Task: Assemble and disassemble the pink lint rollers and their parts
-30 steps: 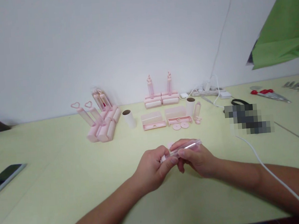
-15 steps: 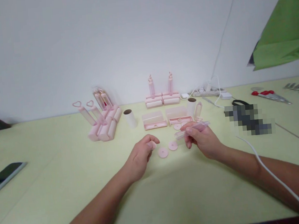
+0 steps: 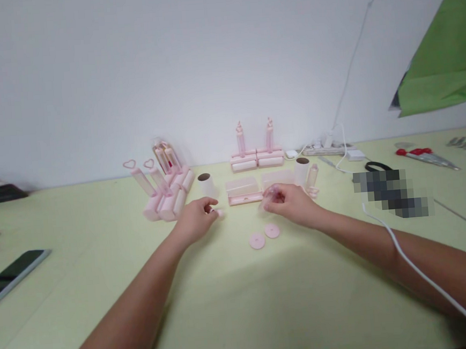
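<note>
My left hand (image 3: 194,220) is closed in a pinch on a small pale pink piece (image 3: 219,212), most of it hidden by the fingers. My right hand (image 3: 295,204) grips a clear pinkish tube (image 3: 266,202), slightly blurred, its far part covered by my fingers. Below and between the hands, two flat pink discs with centre holes, a left disc (image 3: 257,241) and a right disc (image 3: 272,230), lie on the table. Just beyond the hands sits an open pink case (image 3: 244,198) with a translucent lid, and a second translucent lid (image 3: 277,178) stands partly behind my right hand.
White cardboard-like tubes stand at left (image 3: 206,188) and right (image 3: 301,175). Assembled pink cylinders (image 3: 166,204) with heart-topped sticks are at left, more (image 3: 257,159) by the wall. A power strip (image 3: 323,149), red-handled scissors (image 3: 420,152), a white cable (image 3: 400,247) and a phone (image 3: 13,275) lie around.
My left hand has moved left and slightly away, carrying the small pink piece. My right hand has shifted left and away, turning the clear tube toward the open cases.
</note>
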Tool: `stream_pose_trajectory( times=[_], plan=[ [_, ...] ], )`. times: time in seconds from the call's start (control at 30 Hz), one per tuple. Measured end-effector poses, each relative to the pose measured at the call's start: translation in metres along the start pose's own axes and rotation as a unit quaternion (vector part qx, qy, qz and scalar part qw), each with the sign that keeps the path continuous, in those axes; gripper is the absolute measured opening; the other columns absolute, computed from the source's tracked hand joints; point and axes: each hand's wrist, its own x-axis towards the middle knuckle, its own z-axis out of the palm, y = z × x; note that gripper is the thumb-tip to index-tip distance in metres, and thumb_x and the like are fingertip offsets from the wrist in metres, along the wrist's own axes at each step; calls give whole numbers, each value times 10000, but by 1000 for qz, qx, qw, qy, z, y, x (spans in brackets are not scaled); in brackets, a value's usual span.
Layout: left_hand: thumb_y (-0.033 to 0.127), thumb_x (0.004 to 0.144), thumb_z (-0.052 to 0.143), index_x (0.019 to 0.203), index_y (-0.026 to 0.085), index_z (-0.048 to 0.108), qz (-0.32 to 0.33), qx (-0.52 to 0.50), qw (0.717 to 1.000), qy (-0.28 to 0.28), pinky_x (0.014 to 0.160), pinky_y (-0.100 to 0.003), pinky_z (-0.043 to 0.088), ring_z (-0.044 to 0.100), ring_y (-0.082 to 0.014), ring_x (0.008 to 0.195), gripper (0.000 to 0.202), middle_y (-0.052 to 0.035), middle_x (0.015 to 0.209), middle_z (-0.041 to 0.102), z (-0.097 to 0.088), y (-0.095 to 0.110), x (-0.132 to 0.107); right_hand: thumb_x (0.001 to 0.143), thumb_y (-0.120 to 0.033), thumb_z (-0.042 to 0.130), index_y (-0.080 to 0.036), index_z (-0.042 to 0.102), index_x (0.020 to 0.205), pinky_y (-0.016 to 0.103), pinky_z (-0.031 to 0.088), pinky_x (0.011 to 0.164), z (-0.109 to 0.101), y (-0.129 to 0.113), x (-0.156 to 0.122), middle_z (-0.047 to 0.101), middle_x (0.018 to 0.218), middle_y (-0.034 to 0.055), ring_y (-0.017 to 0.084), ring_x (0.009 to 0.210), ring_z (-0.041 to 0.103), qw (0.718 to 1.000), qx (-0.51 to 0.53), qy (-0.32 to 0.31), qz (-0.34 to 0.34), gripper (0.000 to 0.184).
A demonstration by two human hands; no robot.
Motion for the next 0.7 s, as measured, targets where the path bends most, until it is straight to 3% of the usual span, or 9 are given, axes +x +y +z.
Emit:
stream_pose_trajectory(
  times=[0.17,0.37,0.5,0.7],
  plan=[
    [305,744,625,1081,165,671,-6,48,999,-23,638,-272,426,650,-197,784,368,-51,914,705,-12,-3,22,779,-320,617,-169,604,730,235,301,545,22,-10,26,523,620,-44,116,579,475,994,-101,-28,-41,160],
    [221,631,698,903,172,653,-22,92,995,-38,597,-276,399,641,-216,731,280,-66,855,705,-11,-13,37,811,-351,589,-170,619,744,235,297,566,55,-34,57,616,692,-9,122,631,515,986,-145,-40,-71,195],
    [210,683,664,987,182,611,-24,99,995,-8,602,-275,400,643,-210,747,309,-57,875,704,-6,-18,36,803,-323,588,-167,668,867,243,329,608,67,-48,86,698,826,43,152,719,579,978,-189,-44,-79,186],
    [209,792,586,1028,197,567,-8,101,994,37,647,-280,434,652,-202,782,237,-47,882,701,2,-20,31,780,-338,624,-140,711,857,268,375,635,90,-48,115,731,849,124,214,767,641,959,-262,-91,-55,230]
  ],
)
